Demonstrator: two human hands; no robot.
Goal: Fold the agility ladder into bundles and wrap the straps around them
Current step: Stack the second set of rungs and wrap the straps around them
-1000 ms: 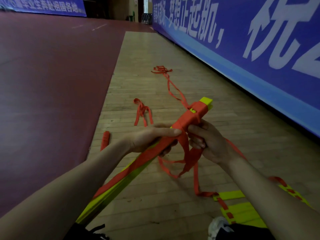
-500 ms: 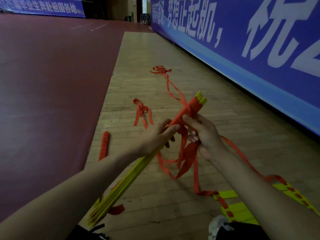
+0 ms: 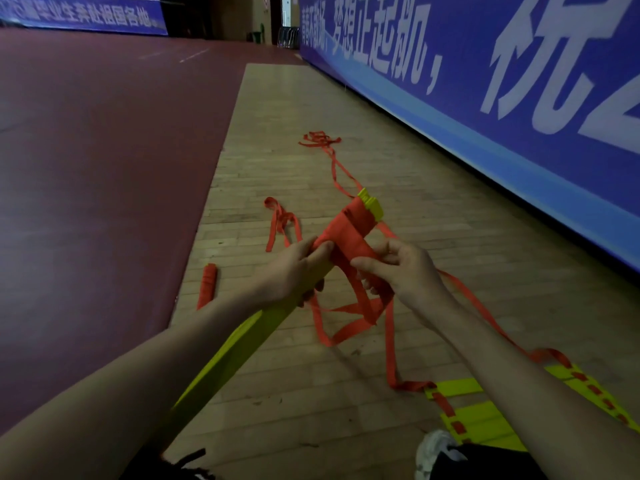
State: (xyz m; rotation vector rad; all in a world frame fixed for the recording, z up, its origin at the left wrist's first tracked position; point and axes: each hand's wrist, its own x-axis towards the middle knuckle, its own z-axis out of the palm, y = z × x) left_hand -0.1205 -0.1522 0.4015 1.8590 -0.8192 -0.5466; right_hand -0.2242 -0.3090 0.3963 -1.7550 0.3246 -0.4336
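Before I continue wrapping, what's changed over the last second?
The ladder bundle has rolled in the hands, flat yellow face now up, and the right hand has drawn the orange strap round its far end. The left hand still grips the bundle; floor straps unmoved.

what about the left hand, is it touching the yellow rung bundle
Touching. The head view shows the left hand gripping the yellow rung bundle, thumb on the orange strap wound round it.
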